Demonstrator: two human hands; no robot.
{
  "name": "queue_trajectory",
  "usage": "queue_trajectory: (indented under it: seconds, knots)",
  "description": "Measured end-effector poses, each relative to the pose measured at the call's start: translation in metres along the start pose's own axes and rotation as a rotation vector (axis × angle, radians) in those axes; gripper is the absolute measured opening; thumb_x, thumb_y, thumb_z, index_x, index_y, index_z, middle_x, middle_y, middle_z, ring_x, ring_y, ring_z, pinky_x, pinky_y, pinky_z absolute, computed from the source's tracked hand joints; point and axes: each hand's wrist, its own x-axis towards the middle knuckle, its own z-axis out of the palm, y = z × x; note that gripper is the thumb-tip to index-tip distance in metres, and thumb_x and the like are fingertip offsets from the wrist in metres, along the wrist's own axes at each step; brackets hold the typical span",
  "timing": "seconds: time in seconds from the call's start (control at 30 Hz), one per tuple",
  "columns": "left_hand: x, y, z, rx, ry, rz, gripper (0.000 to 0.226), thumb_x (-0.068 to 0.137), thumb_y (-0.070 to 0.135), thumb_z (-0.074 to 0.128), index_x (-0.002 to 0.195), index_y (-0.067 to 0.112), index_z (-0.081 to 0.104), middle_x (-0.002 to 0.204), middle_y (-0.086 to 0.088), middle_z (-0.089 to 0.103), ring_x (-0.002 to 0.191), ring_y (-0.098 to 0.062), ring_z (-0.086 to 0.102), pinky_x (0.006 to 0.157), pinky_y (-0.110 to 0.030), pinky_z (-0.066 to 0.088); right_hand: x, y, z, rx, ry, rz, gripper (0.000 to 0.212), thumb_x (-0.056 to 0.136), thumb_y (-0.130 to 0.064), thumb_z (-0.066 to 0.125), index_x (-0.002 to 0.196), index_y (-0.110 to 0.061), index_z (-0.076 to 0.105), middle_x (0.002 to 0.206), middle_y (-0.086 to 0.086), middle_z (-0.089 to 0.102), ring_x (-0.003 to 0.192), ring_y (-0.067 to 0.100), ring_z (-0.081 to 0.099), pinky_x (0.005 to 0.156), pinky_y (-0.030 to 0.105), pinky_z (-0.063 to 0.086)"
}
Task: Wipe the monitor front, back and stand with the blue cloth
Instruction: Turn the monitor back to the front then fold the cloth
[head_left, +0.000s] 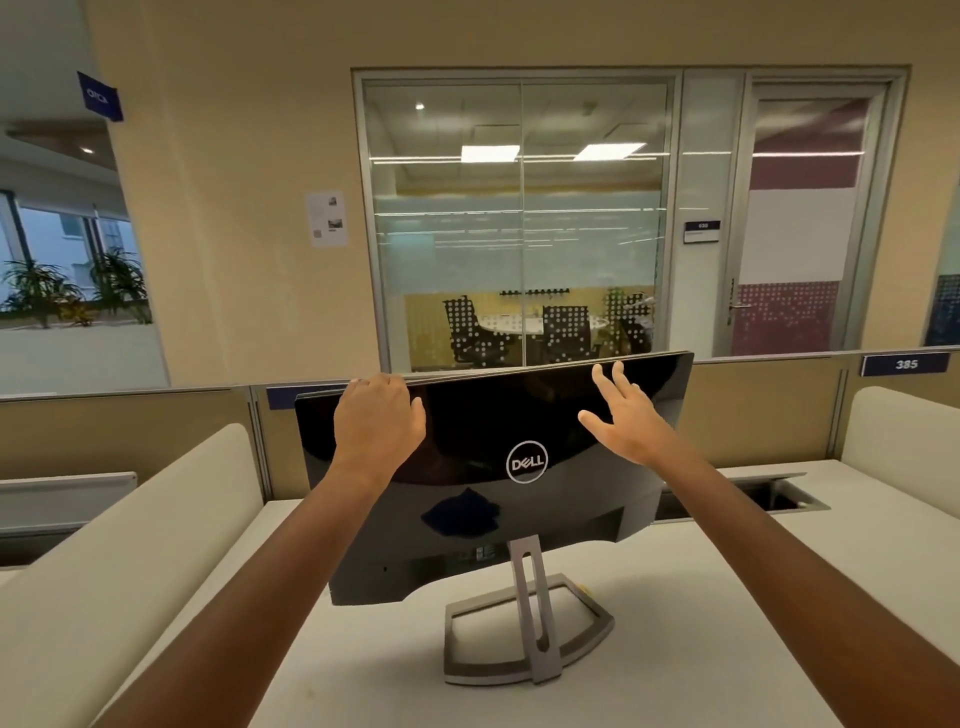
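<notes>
monitor (467, 447) back glossy black, white ringed logo (527, 462) | stand (530, 618) grey | desk (675, 649) white | partition (763, 410) tan | chairs (470, 327) behind glass black under white dots | number sign (906, 364) navy, white digits

office | desk partitions (124, 431) | numbered plate (906, 364) | glass-walled room (519, 223), probably for meetings | Dell monitor (493, 467)

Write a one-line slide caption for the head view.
Left hand grips the monitor top edge, right hand open beside its glossy back.
</notes>
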Motion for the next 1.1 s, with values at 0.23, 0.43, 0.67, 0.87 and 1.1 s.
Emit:
queue_trajectory:
  seconds: [0.23, 0.43, 0.67, 0.87, 1.1]
  knots:
    - [-0.011, 0.021, -0.005, 0.196, -0.007, -0.031, 0.044, 0.095, 0.036, 0.034, 0.108, -0.001, 0.055, 0.101, -0.013, 0.061, 0.093, -0.027, 0.058, 0.080, -0.032, 0.044, 0.015, -0.005, -0.003, 0.156, 0.007, -0.022, 0.065, 0.094, -0.038, 0.047, 0.147, -0.020, 0.015, 0.157, 0.006, -0.002, 0.140, 0.030, 0.020, 0.110, 0.040, 0.025]
    - [-0.017, 0.036, -0.009, 0.251, -0.005, -0.034, 0.042, 0.095, 0.031, 0.035, 0.105, -0.004, 0.056, 0.097, -0.016, 0.061, 0.089, -0.029, 0.058, 0.078, -0.033, 0.044, 0.025, -0.010, -0.004, 0.230, -0.024, 0.010, 0.065, 0.093, -0.038, 0.049, 0.146, -0.018, 0.018, 0.156, 0.007, 0.009, 0.138, 0.032, 0.024, 0.109, 0.039, 0.025]
    - [-0.025, 0.059, -0.018, 0.324, -0.027, -0.036, 0.030, 0.096, 0.017, 0.038, 0.106, -0.003, 0.059, 0.100, -0.017, 0.064, 0.090, -0.029, 0.061, 0.078, -0.034, 0.044, 0.035, -0.021, -0.004, 0.300, -0.045, 0.083, 0.056, 0.093, -0.020, 0.045, 0.143, -0.015, 0.022, 0.138, 0.021, 0.041, 0.120, 0.035, 0.045, 0.090, 0.033, 0.037]
    - [-0.025, 0.071, -0.034, 0.350, -0.064, 0.078, 0.026, 0.093, 0.007, 0.043, 0.113, 0.000, 0.059, 0.108, -0.017, 0.064, 0.099, -0.033, 0.061, 0.084, -0.039, 0.048, 0.041, -0.026, -0.003, 0.308, -0.077, 0.088, 0.061, 0.091, -0.008, 0.040, 0.147, -0.016, 0.017, 0.138, 0.020, 0.042, 0.119, 0.033, 0.046, 0.087, 0.029, 0.036]
    - [-0.011, 0.037, -0.065, 0.304, -0.128, 0.360, 0.027, 0.093, 0.011, 0.037, 0.103, 0.005, 0.062, 0.088, -0.011, 0.061, 0.088, -0.026, 0.062, 0.063, -0.029, 0.038, 0.036, -0.032, -0.011, 0.192, -0.166, -0.010, 0.063, 0.091, -0.005, 0.039, 0.148, -0.014, 0.014, 0.153, 0.008, 0.023, 0.135, 0.026, 0.031, 0.104, 0.032, 0.031]
